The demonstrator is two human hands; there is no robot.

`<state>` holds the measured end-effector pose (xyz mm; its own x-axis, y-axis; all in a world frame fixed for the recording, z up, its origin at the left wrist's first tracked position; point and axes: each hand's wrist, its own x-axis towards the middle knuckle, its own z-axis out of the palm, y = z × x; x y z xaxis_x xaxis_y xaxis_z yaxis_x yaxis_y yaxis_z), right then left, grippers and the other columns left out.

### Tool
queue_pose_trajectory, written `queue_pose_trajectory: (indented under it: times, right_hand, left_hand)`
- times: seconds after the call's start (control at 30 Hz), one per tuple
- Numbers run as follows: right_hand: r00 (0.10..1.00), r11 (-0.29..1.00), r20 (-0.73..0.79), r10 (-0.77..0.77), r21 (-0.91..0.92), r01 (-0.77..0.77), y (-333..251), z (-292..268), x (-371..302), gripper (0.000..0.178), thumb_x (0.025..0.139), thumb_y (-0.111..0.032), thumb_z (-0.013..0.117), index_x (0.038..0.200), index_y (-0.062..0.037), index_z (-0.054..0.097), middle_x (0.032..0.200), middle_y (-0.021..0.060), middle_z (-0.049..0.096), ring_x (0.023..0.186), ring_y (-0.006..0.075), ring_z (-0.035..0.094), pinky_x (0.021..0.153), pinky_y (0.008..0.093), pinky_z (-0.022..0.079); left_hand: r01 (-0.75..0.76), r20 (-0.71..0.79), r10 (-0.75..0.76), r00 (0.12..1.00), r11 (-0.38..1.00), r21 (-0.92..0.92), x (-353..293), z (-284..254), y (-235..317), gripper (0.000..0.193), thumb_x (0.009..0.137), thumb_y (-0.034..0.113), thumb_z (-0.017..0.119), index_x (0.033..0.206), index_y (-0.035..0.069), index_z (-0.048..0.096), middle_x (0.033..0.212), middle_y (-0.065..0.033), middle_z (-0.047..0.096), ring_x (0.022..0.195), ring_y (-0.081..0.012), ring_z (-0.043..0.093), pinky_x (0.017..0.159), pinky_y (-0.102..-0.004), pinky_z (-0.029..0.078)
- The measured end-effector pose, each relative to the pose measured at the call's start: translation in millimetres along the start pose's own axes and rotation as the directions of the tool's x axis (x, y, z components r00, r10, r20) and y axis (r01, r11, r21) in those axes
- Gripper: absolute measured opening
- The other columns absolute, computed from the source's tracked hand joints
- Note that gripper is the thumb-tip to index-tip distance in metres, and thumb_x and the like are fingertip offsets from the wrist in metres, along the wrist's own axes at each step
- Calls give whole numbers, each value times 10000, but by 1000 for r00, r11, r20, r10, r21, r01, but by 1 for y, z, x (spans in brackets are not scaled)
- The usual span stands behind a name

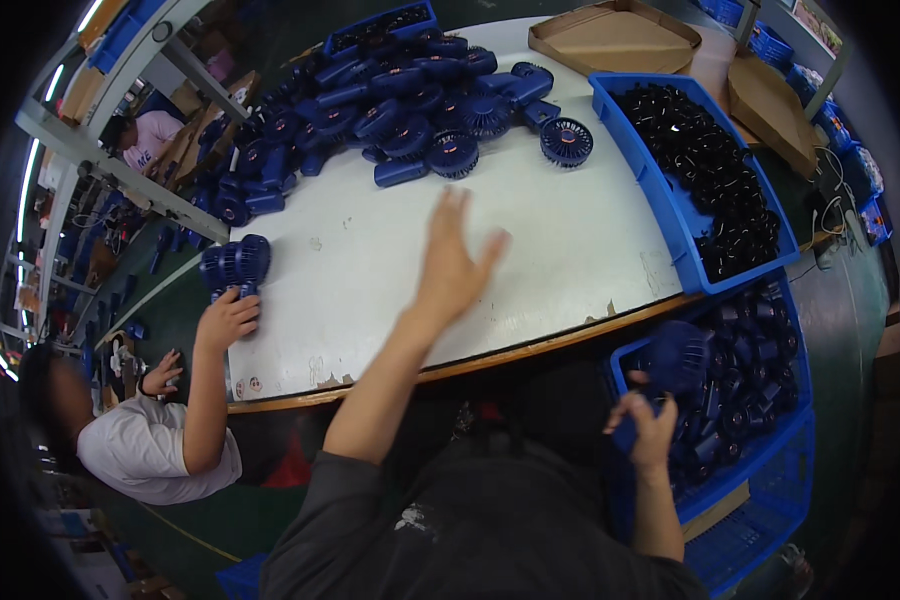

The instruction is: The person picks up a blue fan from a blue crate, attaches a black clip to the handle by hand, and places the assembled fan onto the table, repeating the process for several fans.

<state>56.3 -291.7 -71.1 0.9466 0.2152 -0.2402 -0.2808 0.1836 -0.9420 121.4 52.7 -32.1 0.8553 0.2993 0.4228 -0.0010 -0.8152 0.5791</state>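
My left hand (455, 262) stretches over the white table with its fingers spread and slightly blurred. It holds nothing and points at a heap of dark blue handheld fans (407, 135), just short of the nearest one. At my right side, my right hand (642, 425) grips a dark blue handheld fan (676, 357) by its handle, the round head tilted up. That fan is over a blue crate (625, 352) packed with more such fans (735, 385). One fan (566, 142) lies apart at the right end of the heap.
A blue tray (680, 235) of small black parts stands at the table's right side. Cardboard trays (615, 38) lie at the back. On the left, a co-worker's hand (232, 318) touches several upright fans (236, 262). A metal frame (135, 180) rises behind them.
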Motion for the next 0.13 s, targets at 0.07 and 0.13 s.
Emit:
queue_pose_trajectory:
  times: [0.07,0.13]
  right_hand:
    - [982,996,-189,-12,-86,-4,4,-38,3,411,992,-344,569,1217,-4,511,724,35,546,558,122,564,483,255,499]
    - [968,999,-250,-2,-52,-12,15,-73,4,410,1005,-372,559,1223,-27,517,717,30,540,542,123,549,471,247,480]
  left_hand:
    - [104,-88,-100,991,994,43,28,-5,-47,712,922,359,690,1441,-48,420,1520,-294,368,1431,-420,342,1190,-448,261]
    - [124,-68,-119,991,990,67,47,-7,-56,735,913,355,701,1452,-46,403,1545,-286,339,1430,-417,345,1192,-446,256]
